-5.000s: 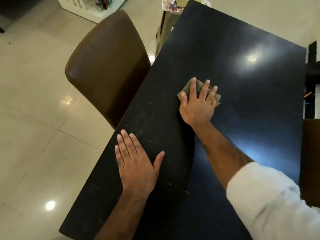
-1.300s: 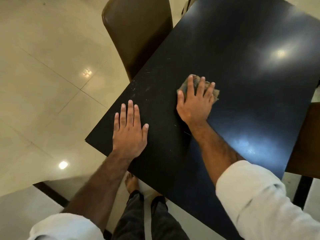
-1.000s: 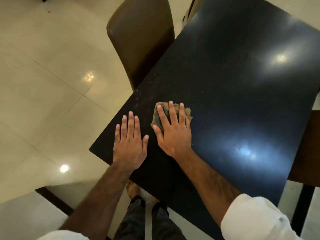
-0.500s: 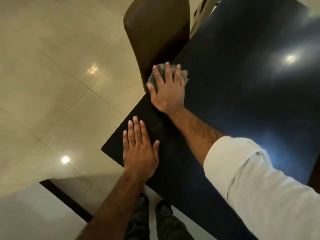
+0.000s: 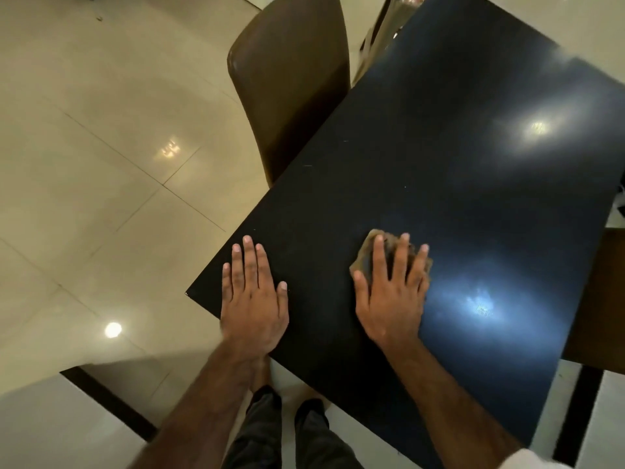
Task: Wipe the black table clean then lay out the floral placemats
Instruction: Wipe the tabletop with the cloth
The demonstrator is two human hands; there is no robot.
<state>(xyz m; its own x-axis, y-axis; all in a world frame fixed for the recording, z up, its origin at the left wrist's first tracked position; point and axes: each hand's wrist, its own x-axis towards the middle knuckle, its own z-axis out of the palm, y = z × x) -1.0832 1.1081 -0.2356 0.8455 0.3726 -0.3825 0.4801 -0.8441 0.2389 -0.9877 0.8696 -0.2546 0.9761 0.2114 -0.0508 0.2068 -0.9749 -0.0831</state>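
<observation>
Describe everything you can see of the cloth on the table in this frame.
The cloth is a small, crumpled, brownish-grey rag, soft fabric by its look. It lies on the black table toward its near end, mostly hidden under the right hand, whose straight, spread fingers press on it. Only rumpled edges show beyond and between the fingers.

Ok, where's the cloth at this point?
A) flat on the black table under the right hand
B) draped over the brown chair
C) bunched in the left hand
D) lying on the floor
A: the cloth sits on the black table under the straight fingers of the right hand, while the left hand rests flat on bare tabletop near the corner.
</observation>
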